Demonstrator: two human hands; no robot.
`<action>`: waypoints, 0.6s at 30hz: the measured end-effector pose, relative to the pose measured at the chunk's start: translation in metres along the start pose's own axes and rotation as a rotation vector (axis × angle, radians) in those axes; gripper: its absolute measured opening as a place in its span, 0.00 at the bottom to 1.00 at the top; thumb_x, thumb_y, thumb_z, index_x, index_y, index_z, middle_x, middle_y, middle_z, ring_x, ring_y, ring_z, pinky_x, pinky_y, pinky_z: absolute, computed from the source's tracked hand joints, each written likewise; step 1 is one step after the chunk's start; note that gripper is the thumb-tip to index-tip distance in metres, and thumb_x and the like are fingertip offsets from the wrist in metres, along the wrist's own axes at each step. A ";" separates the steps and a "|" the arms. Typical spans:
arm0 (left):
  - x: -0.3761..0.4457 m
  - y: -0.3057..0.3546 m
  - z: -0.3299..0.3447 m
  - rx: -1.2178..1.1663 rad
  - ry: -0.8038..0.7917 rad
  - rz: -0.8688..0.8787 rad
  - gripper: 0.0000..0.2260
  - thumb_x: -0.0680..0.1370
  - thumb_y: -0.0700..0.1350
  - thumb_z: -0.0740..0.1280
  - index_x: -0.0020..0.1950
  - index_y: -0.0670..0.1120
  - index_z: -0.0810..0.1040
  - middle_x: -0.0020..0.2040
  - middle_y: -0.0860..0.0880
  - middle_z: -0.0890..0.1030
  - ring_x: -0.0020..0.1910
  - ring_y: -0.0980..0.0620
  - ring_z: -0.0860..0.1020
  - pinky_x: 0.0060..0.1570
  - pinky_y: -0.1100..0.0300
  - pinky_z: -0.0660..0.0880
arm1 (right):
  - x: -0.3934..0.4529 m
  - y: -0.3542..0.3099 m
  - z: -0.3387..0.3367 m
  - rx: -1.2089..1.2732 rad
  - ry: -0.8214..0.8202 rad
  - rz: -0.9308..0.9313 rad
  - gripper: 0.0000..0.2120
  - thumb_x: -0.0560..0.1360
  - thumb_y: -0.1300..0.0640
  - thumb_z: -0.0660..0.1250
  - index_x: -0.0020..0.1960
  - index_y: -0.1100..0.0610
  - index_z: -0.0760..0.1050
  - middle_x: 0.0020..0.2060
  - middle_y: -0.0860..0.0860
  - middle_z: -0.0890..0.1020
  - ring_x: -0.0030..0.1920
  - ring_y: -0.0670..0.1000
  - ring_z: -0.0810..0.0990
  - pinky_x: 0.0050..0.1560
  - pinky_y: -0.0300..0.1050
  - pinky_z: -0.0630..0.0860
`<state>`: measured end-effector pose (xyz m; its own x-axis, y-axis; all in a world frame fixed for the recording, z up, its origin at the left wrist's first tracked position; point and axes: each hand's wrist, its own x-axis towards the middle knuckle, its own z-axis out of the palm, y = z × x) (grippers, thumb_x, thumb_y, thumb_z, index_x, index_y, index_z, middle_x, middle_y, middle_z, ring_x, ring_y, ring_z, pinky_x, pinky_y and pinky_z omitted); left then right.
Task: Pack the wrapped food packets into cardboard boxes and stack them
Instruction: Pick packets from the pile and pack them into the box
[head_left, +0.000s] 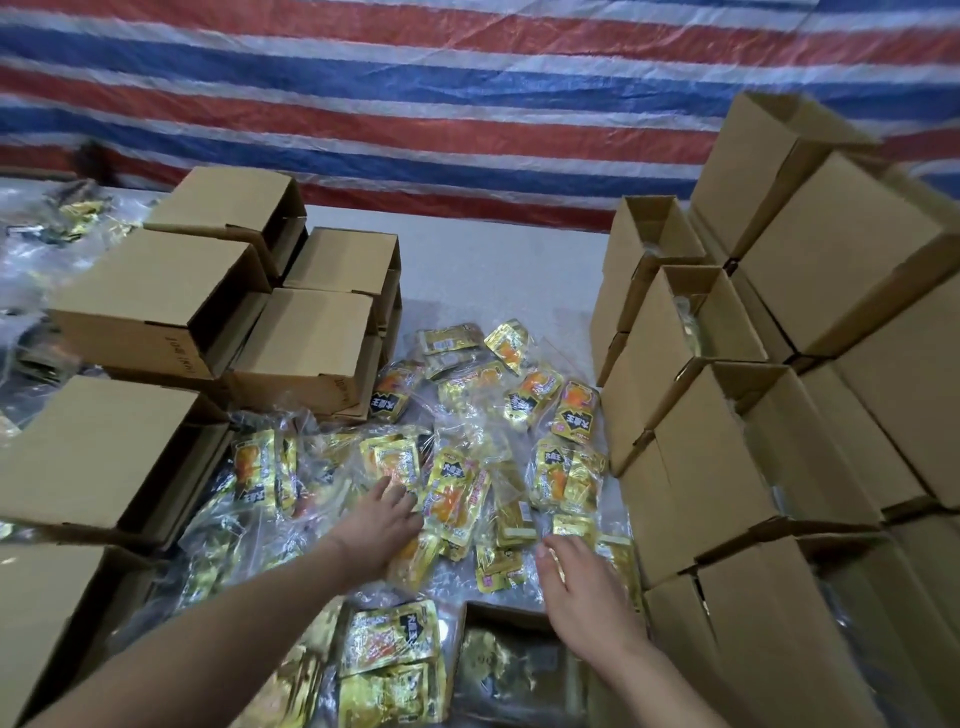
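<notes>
Both hands lay flat with fingers spread on the packets (457, 499) at frame centre, left hand (382, 525), right hand (582, 587), gripping nothing; boxes (727, 467) stacked right

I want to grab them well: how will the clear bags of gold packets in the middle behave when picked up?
The clear bags of gold packets look soft and crinkled, so they will probably sag and shift when lifted. The glossy plastic may be slippery. Each seems fairly light for its size; the left hand rests on one with straight fingers.
</notes>
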<state>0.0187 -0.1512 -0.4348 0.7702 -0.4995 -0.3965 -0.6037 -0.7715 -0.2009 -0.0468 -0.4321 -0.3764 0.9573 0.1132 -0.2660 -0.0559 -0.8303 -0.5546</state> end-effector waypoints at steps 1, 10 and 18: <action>-0.003 -0.004 -0.014 -0.179 0.041 -0.068 0.27 0.74 0.52 0.70 0.70 0.50 0.66 0.71 0.46 0.69 0.71 0.46 0.67 0.75 0.44 0.60 | 0.004 -0.006 -0.002 0.130 0.025 0.021 0.18 0.84 0.42 0.52 0.66 0.47 0.74 0.53 0.35 0.73 0.61 0.44 0.74 0.58 0.37 0.68; -0.025 -0.020 -0.167 -1.790 0.381 -0.172 0.29 0.75 0.52 0.74 0.71 0.48 0.66 0.53 0.51 0.84 0.51 0.53 0.84 0.50 0.56 0.81 | 0.040 -0.081 -0.064 0.919 -0.185 -0.008 0.38 0.57 0.16 0.62 0.65 0.27 0.68 0.70 0.38 0.71 0.69 0.42 0.70 0.64 0.42 0.70; -0.006 0.016 -0.222 -1.534 0.784 -0.320 0.33 0.72 0.68 0.63 0.74 0.64 0.56 0.66 0.55 0.76 0.63 0.56 0.76 0.61 0.56 0.72 | 0.035 -0.123 -0.086 1.357 -0.350 -0.004 0.42 0.62 0.29 0.75 0.71 0.44 0.71 0.63 0.56 0.81 0.57 0.59 0.83 0.45 0.52 0.82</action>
<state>0.0503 -0.2479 -0.2363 0.9972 0.0341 0.0672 -0.0550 -0.2796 0.9586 0.0182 -0.3724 -0.2501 0.8501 0.4095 -0.3312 -0.4726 0.3155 -0.8229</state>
